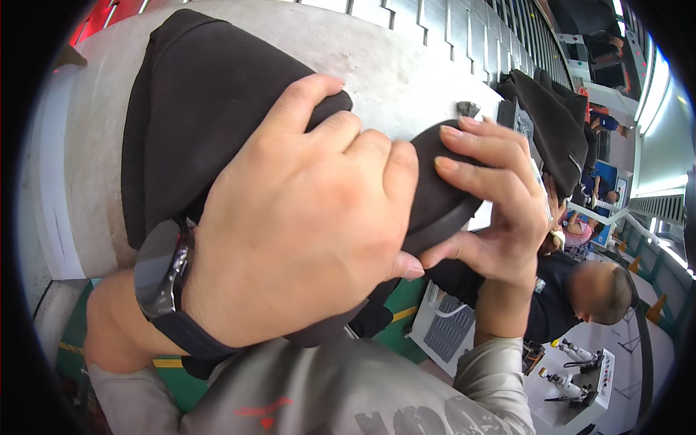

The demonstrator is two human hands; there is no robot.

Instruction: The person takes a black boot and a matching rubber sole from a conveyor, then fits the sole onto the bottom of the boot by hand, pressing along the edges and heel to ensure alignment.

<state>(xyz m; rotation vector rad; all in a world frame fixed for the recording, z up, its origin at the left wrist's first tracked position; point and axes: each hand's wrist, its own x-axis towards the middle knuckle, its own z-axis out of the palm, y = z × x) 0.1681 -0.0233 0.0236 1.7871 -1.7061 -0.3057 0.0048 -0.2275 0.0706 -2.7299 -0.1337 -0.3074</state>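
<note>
Between my hands is a dark brown-black piece of padded fabric (444, 190), its rounded end pointing to the right. My left hand (312, 196), with a black watch (167, 268) on its wrist, lies over the fabric with its fingers curled and its thumb at the lower edge. My right hand (500, 188) pinches the rounded end, fingers on top and thumb below. A large dark fabric part (210, 109) is spread on the pale worktop (391, 72) at the left, passing under my left hand. Whether both parts are one piece is hidden.
Another dark fabric piece (551, 123) lies at the right end of the worktop, near a small grey lump (468, 109). Metal slats (449, 29) line the far side. A co-worker (580, 297) is close at the right, beside a white machine (580, 384).
</note>
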